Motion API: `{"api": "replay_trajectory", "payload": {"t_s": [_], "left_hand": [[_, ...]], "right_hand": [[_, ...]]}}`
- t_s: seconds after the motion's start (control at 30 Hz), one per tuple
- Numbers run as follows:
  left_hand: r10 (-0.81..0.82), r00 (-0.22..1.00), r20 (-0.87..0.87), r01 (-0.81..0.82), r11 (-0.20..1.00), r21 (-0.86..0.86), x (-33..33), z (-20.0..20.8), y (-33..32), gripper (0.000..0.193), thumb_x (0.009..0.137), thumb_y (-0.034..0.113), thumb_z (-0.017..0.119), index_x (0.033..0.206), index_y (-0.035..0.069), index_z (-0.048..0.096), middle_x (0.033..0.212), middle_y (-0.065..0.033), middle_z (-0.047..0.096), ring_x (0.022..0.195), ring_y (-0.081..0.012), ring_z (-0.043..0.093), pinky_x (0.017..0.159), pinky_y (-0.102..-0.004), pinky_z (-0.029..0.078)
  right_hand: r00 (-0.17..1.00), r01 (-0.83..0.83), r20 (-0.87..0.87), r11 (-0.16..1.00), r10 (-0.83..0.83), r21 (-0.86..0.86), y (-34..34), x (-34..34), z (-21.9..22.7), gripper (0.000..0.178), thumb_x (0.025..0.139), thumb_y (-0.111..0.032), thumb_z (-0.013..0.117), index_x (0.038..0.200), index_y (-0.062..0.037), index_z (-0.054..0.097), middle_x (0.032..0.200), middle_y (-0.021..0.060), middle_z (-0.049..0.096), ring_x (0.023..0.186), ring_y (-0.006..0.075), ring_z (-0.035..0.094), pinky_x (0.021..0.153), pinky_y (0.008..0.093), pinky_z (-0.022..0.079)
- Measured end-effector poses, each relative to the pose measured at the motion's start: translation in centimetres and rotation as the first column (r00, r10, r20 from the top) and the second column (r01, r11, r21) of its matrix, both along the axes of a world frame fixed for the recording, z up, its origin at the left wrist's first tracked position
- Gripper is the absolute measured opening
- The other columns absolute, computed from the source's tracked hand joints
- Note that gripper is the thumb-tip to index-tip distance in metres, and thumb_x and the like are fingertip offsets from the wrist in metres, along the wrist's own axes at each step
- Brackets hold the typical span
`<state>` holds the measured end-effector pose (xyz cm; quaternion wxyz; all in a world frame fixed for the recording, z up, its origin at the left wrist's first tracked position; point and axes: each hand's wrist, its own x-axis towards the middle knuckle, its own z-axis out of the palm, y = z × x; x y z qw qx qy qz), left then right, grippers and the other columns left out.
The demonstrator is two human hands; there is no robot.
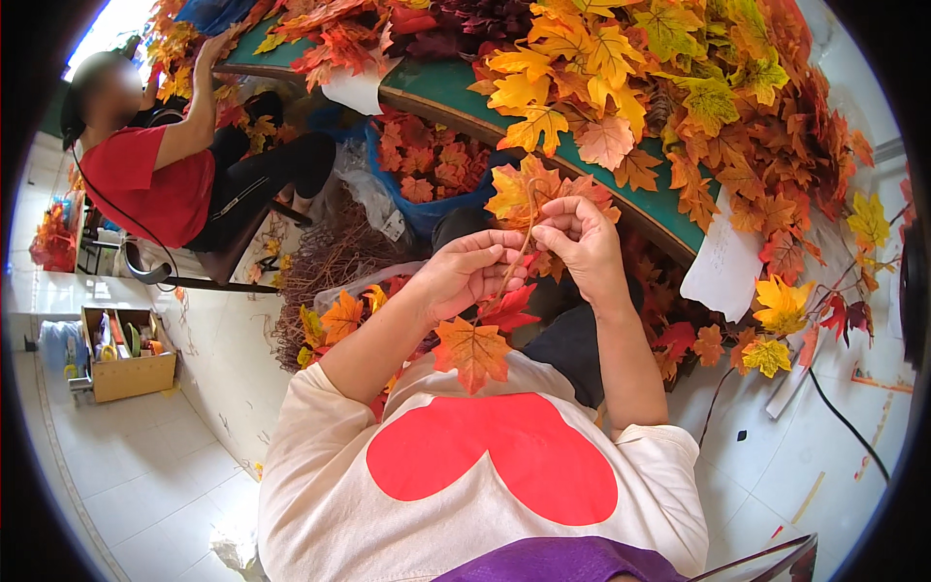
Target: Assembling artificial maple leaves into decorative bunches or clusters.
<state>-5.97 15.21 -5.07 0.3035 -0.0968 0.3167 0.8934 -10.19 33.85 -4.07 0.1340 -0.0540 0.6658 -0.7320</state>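
Note:
Between my hands, above my lap, is an artificial maple leaf garland stem [515,267], thin and brown. My left hand [472,273] pinches its lower part. Higher up, my right hand [584,244] has thumb and fingers closed on the stem near its bent top. Below my left hand hang an orange maple leaf [472,353] and a red maple leaf [510,308]. Just past the fingers spread yellow-orange maple leaves [519,194]; I cannot tell whether they belong to this stem. My fingers partly hide where the stem is gripped.
A green-topped table [441,100] heaped with yellow, orange and red leaves runs across the far side. A blue bin [386,173] of leaves stands beneath it. Brown twigs [325,257] lie to my left. A seated person in red [145,184] works at far left, beyond a tool box [136,376].

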Motion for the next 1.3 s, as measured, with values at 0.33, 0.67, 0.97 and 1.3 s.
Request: {"api": "replay_trajectory", "payload": {"t_s": [0.33, 0.67, 0.97, 1.3], "left_hand": [[-0.177, 0.983, 0.049, 0.179, 0.983, -0.033, 1.1, -0.2, -1.4, 0.027, 0.092, 0.014, 0.048, 0.115, 0.001, 0.052, 0.099, -0.0088, 0.061, 0.088, -0.0181, 0.062, 0.081, -0.0330, 0.051], [-0.161, 0.979, 0.125, 0.172, 0.981, -0.085, 1.5, 1.2, 0.2, 0.021, 0.090, 0.016, 0.052, 0.109, 0.008, 0.054, 0.087, -0.0049, 0.064, 0.078, -0.0182, 0.064, 0.071, -0.0318, 0.053], [0.069, 0.997, 0.026, -0.071, 0.994, 0.085, 1.2, 0.2, 2.0, 0.012, 0.090, 0.014, 0.051, 0.101, 0.009, 0.052, 0.087, -0.0028, 0.060, 0.078, -0.0154, 0.061, 0.072, -0.0310, 0.053], [-0.017, 0.998, 0.057, 0.005, 0.978, 0.209, 0.8, 0.0, 2.2, 0.015, 0.091, 0.014, 0.049, 0.105, 0.008, 0.051, 0.088, -0.0028, 0.059, 0.076, -0.0138, 0.060, 0.071, -0.0299, 0.053]], "right_hand": [[1.000, -0.019, 0.023, 1.000, 0.019, -0.011, -0.2, 0.2, -0.6, 0.020, 0.077, -0.001, 0.065, 0.094, -0.0011, 0.055, 0.078, 0.0022, 0.059, 0.070, 0.0072, 0.056, 0.066, 0.0199, 0.047], [0.993, -0.115, -0.033, 0.991, 0.113, -0.069, -1.0, 0.6, -1.1, 0.010, 0.083, -0.002, 0.057, 0.093, -0.0015, 0.058, 0.081, 0.0037, 0.061, 0.071, 0.0088, 0.058, 0.065, 0.0225, 0.048], [0.797, 0.386, -0.584, 0.874, -0.155, 0.294, 3.6, -1.9, 5.5, 0.016, 0.084, -0.011, 0.059, 0.097, -0.0032, 0.063, 0.091, 0.0078, 0.064, 0.082, 0.0139, 0.061, 0.072, 0.0259, 0.048], [0.309, 0.889, -0.756, 0.458, -0.577, 0.014, 15.0, -13.1, 15.3, 0.023, 0.092, -0.018, 0.047, 0.104, -0.0025, 0.059, 0.094, 0.0054, 0.063, 0.075, 0.0119, 0.059, 0.068, 0.0259, 0.048]]}}
